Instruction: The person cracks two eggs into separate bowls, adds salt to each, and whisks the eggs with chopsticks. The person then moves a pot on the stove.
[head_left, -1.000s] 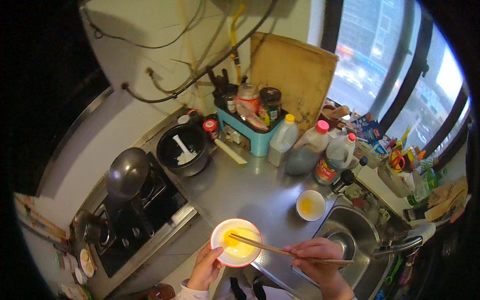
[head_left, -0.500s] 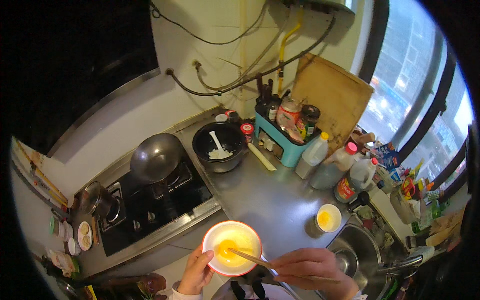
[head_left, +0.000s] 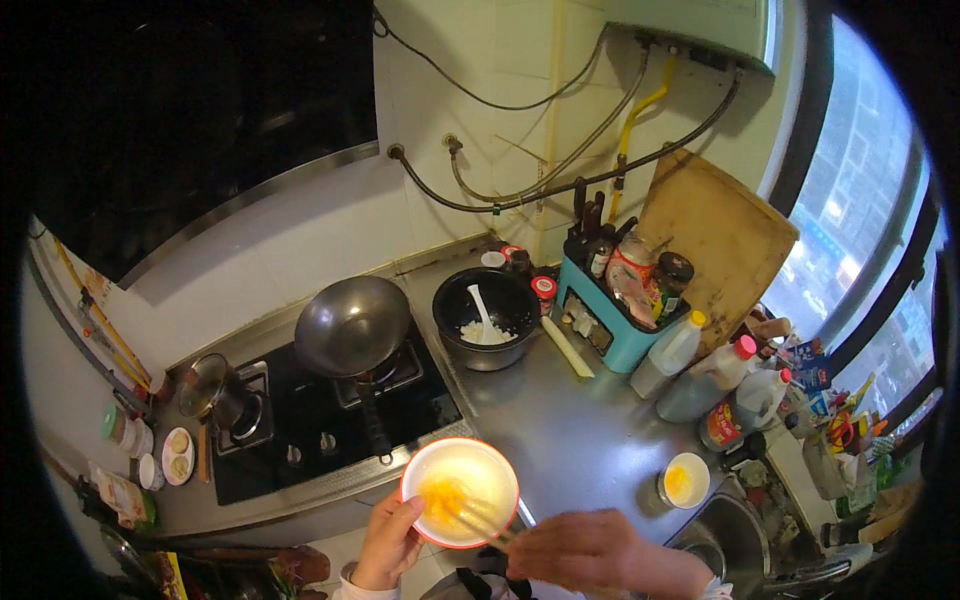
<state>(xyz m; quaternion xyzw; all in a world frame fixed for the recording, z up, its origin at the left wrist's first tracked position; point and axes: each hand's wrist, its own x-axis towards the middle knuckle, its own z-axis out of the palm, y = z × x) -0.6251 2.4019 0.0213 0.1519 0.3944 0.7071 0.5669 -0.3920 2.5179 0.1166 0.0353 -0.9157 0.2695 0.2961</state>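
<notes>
My left hand grips the left side of a white bowl with an orange-red rim, thumb over the edge. Inside it lies yellow egg, streaked and partly mixed. My right hand is closed round a pair of chopsticks, blurred by motion, whose tips are down in the egg. The bowl is held up in front of the counter's edge, tilted toward me. To its right on the counter stands a small white cup with something yellow inside.
An empty wok and a lidded pot sit on the black gas stove. A black pot holds white rice and a white spoon. Behind are a leek-like stalk, a blue knife rack, bottles and a sink.
The view has shifted, so the counter sits further right and lower. In the bowl the rounder yolk has spread into streaks. The right hand with the chopsticks has moved slightly left.
</notes>
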